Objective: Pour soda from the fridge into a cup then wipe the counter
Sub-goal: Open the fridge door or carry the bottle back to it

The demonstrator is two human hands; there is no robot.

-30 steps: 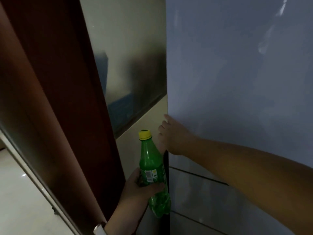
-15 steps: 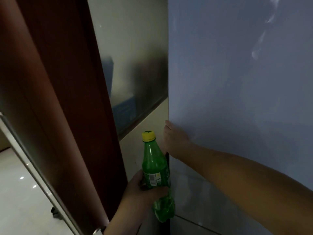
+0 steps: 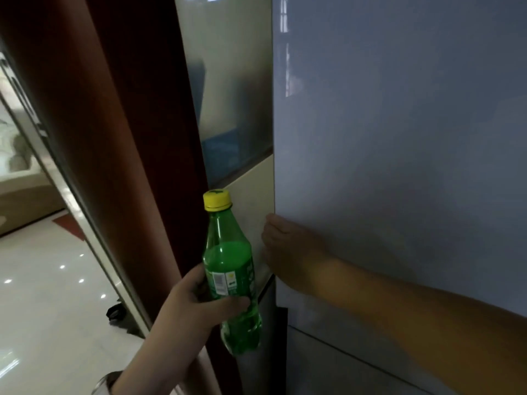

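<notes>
**Clerk:** Far left, what was entered?

**Keeper:** One glossy pale floor (image 3: 42,323), with spots of light reflected in it. One small dark object (image 3: 115,312) lay on it, too blurred to name.

**Clerk:** Next along?

**Keeper:** One tall red-brown door frame (image 3: 128,138), slanting across the view. Beside it was one glazed wall panel (image 3: 228,81) above a cream tile (image 3: 251,189).

**Clerk:** And the soda?

**Keeper:** One green soda bottle (image 3: 231,269), upright and partly full, with its yellow cap (image 3: 216,199) on. It was held in the air before the cream tile, just left of the fridge's edge. The left hand (image 3: 194,303) gripped it, fingers wrapped round the label.

**Clerk:** To the right?

**Keeper:** One right hand (image 3: 288,249), resting against the left edge of the pale blue-grey fridge door (image 3: 399,138), forearm lying across the panel. Whether its fingers hooked round that edge or lay flat could not be told. Beneath, past a dark seam, was one lower fridge door (image 3: 342,372)
</notes>
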